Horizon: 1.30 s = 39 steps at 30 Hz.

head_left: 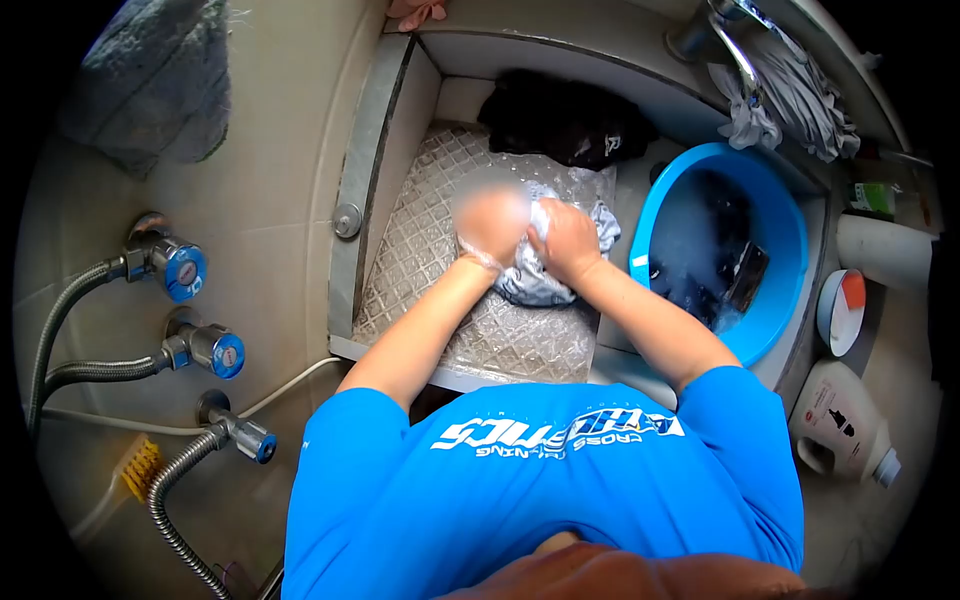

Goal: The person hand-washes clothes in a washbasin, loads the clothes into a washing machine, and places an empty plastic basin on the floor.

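Far left, a grey towel (155, 85) hangs at the wall; below it, three chrome valves with blue caps (185, 272) on braided hoses, plus a yellow-bristled brush (140, 466) near the lowest one; then a grey sink (350, 130) holding a wet, see-through sheet with a diamond pattern (425, 235); left hand (492, 222) sits over that sheet, at the left side of a wet white-and-dark patterned cloth (535, 283); its fingers are lost in a blur, so can't tell if they are apart or clamped.

Black cloth with a small white mark (560, 115) lies heaped at the back of the sink, neither hand on it; right hand (568, 242) is on the patterned cloth beside the left, fingers curled and clamped on the fabric; cloth is bunched under and between both hands, part of it spilling out to the right.

Right of it, a round blue plastic basin (785, 250) with dark fabric (682, 290) in cloudy water; chrome tap (738, 55) behind; white jug-shaped bottle (845, 425) far right, cap on.

Progress: I'd call it mid-job; patterned cloth in work, basin load looks to be left (whether the black heap is done or waiting, can't tell).
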Each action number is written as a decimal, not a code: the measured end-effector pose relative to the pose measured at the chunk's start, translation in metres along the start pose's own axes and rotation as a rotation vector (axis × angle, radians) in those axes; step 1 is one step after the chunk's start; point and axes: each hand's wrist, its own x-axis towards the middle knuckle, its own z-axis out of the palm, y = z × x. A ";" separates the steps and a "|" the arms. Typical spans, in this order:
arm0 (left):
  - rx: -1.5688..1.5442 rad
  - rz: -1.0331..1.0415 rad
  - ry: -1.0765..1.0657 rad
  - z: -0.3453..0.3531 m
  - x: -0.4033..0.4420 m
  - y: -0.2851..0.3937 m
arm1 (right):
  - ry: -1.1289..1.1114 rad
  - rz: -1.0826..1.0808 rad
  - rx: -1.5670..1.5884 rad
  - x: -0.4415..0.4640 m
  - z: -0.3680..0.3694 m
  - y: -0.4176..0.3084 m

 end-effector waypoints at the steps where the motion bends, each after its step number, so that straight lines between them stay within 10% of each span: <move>1: 0.002 0.001 0.007 0.001 0.005 -0.001 | -0.085 0.098 0.056 0.012 0.000 0.006; 3: -0.023 -0.127 -0.122 0.001 0.018 -0.003 | -0.227 0.145 0.374 0.051 0.014 0.050; 7: -0.460 -0.347 0.049 -0.027 0.028 0.009 | 0.175 0.361 0.042 0.074 -0.004 0.051; 11: -0.878 -0.306 -0.157 -0.077 0.024 0.028 | -0.230 0.264 0.447 0.031 -0.024 0.019; 15: -0.424 -0.096 -0.180 -0.067 -0.034 0.050 | -0.066 -0.176 0.186 -0.051 -0.065 -0.016; 20: -0.101 -0.006 -0.437 -0.057 -0.044 0.057 | 0.069 -0.157 -0.087 -0.080 -0.017 -0.010; 22: -0.116 -0.067 -0.502 -0.048 -0.019 0.039 | -0.219 0.041 0.080 -0.034 -0.038 -0.012; 28: -0.381 -0.499 -0.328 0.006 0.019 -0.009 | -0.043 0.206 0.279 0.045 -0.004 0.021; 33: -0.346 -0.776 0.248 0.032 0.013 -0.029 | 0.170 0.438 0.214 0.058 0.020 0.040; 35: -0.483 -0.806 0.295 0.024 0.003 -0.035 | 0.390 0.408 0.762 0.052 0.039 0.071; 39: -0.700 -0.658 0.278 -0.024 -0.006 -0.022 | 0.083 0.185 0.910 0.017 -0.034 0.037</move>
